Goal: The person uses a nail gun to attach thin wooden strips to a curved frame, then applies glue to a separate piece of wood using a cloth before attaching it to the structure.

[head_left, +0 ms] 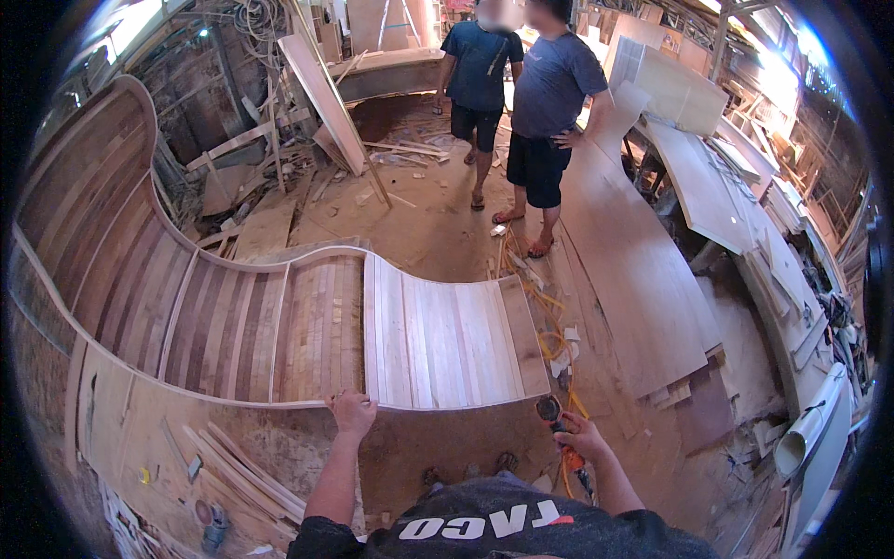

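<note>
Long, S-curved wooden panel of pale and dark brown crosswise slats lies ahead of both your hands. Its right end is right of the frame's centre; from there the long axis runs left, then bends up into the upper left of the frame. Slats cross that axis, so near you they run roughly up and down the frame.

Your left hand is at the panel's near edge, lower centre-left, fingers over the thin pale rim, close to where light slats meet darker ones. Can't tell if it's gripping or just resting.

Your right hand is wrapped around a black-and-orange power tool with a round head, lower right of centre. The head points up and left, toward the panel's near right corner, and sits just beside it; contact can't be made out. So the panel lies up and left of your right hand, straight up-frame from your left. Right hand is nearer the right end; left hand is the one on the edge.

Yellow cord lies right of that end, near the tool.
</note>
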Demonstrator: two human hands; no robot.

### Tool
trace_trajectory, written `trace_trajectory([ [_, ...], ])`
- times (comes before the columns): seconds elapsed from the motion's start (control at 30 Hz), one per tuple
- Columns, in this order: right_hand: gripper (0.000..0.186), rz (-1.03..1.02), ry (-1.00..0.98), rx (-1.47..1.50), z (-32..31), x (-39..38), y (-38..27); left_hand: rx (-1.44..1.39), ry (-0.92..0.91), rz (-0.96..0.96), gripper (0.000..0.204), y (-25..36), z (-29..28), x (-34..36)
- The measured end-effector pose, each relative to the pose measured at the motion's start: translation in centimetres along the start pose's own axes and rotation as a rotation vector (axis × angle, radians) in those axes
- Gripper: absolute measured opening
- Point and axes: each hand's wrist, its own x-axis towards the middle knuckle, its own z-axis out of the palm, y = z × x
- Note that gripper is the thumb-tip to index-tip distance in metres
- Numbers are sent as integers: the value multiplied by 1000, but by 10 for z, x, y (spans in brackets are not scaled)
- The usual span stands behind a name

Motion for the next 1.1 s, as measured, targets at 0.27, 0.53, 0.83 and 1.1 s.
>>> trace_trajectory([
  [0.27,69,-38,18,7,-4,5,12,29,-34,0,19,5,-6,0],
  [0.53,69,17,53,-29,2,-7,-7,29,-4,-18,17,0,3,1],
  [0.83,76,43,50,23,4,-8,-8,4,7,42,14,3,0,-1],
  [1.1,73,43,47,15,7,-10,-11,-13,33,24,18,5,0,0],
])
